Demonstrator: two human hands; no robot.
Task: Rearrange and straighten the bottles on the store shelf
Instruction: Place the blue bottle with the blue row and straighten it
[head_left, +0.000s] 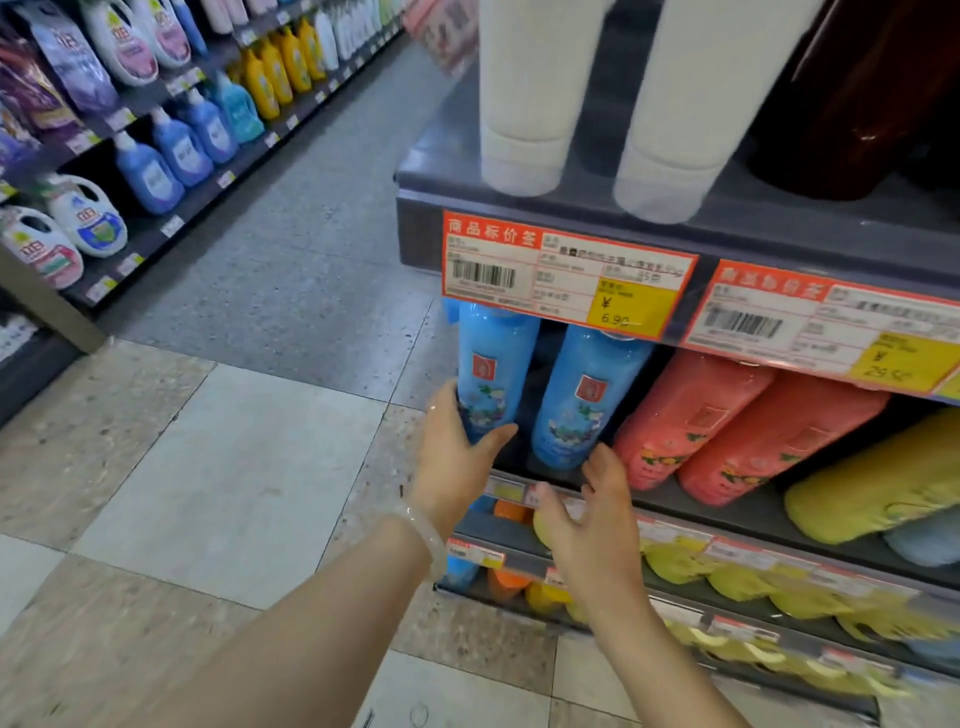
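The right hand (592, 514) hovers with loose, empty fingers just below the second blue bottle (582, 400). The left hand (457, 457) grips the end blue bottle (491, 374) on the shelf (701, 504); it should probably turn the label forward, beside its neighbour

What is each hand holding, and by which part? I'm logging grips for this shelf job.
The left hand grips the end blue bottle round its lower body. The right hand holds nothing, fingers open near the second blue bottle.
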